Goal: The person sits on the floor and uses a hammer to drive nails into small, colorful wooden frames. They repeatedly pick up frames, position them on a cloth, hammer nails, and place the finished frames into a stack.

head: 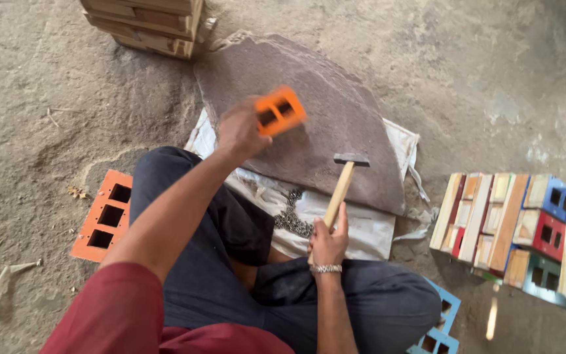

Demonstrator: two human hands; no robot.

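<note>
While raised over stone slab (335, 124): orange block (280, 111) in left grip (240, 131).

Your head camera is looking steeply down from close above your lap, facing forward over the stone slab (309, 111) on the ground.

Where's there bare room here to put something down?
The flat stone slab is bare across its top, between the orange block and the hammer. The dirt floor left of it is open. It is crowded by the nails and the stacked painted wood.

Rough stone slab (335, 124), wooden-handled metal hammer (343, 180), glossy orange block (280, 111).
</note>
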